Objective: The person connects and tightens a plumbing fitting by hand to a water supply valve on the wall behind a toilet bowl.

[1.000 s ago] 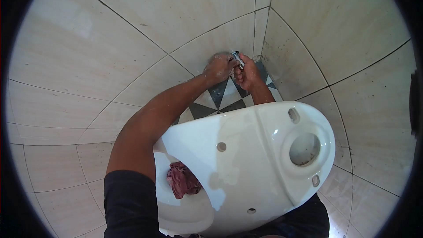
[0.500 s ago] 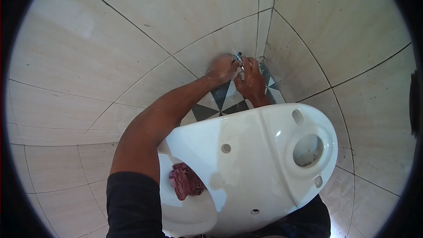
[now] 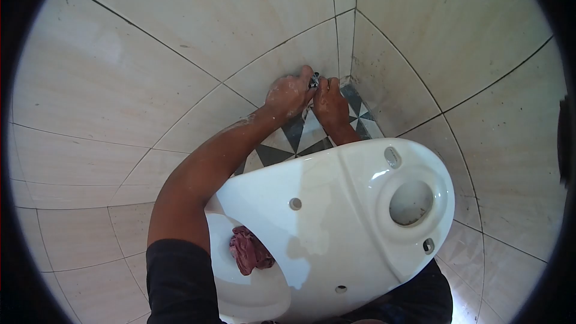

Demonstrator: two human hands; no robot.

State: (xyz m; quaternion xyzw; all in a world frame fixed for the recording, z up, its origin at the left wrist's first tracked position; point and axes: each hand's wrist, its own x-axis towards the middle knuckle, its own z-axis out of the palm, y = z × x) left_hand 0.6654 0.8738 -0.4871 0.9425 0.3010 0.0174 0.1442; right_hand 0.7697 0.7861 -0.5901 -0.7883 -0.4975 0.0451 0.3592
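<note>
Low on the tiled wall, a small chrome valve (image 3: 314, 80) sticks out, partly covered by my fingers. My left hand (image 3: 290, 93) is closed on it from the left, its thumb along the metal and whitish smears on the skin. From the right, my right hand (image 3: 332, 103) has its fingers curled against the same valve. Exactly where the right fingertips touch is hidden. Between my body and the wall stands a white ceramic toilet bowl (image 3: 324, 228), with neither seat nor tank on it. A crumpled dark red cloth (image 3: 249, 251) lies in its bowl opening.
Beige tiled walls (image 3: 396, 66) meet in a corner just right of my hands. Black-and-white patterned floor tiles (image 3: 307, 135) show between the toilet and the wall. The toilet's rear deck has a large round hole and smaller bolt holes. A dark edge (image 3: 565, 141) shows at far right.
The view has shifted slightly. My left hand has turned, with its thumb now higher along the valve. The fingers of my right hand have curled in more. Toilet and cloth stay in place.
</note>
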